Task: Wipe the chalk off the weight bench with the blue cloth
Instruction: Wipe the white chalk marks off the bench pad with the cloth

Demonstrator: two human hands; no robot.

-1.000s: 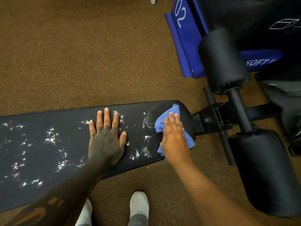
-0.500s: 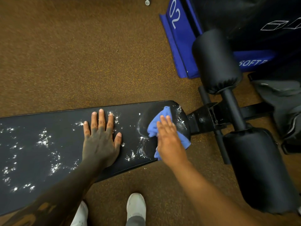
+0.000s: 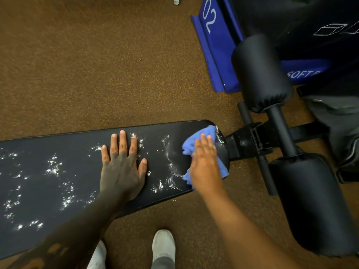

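A black padded weight bench [image 3: 77, 152] runs from the left edge to the middle right, speckled with white chalk [image 3: 54, 167]. My left hand [image 3: 122, 167] lies flat on the pad with fingers spread. My right hand [image 3: 206, 164] presses with straight fingers on a crumpled blue cloth [image 3: 202, 136] at the bench's right end. A dark wiped patch sits left of the cloth, rimmed by an arc of chalk [image 3: 171, 167]. More chalk lines the pad's right edge [image 3: 219, 138].
Two black foam rollers [image 3: 260, 72] [image 3: 310, 200] on a black bar stand just right of the bench end. A blue mat marked 02 [image 3: 215, 41] lies beyond them. Brown speckled floor surrounds the bench. My white shoes [image 3: 163, 247] are at the bottom.
My right hand has slid the cloth rightward to the bench's end, leaving a wider dark wiped patch. My left hand stays flat in the same place on the pad.
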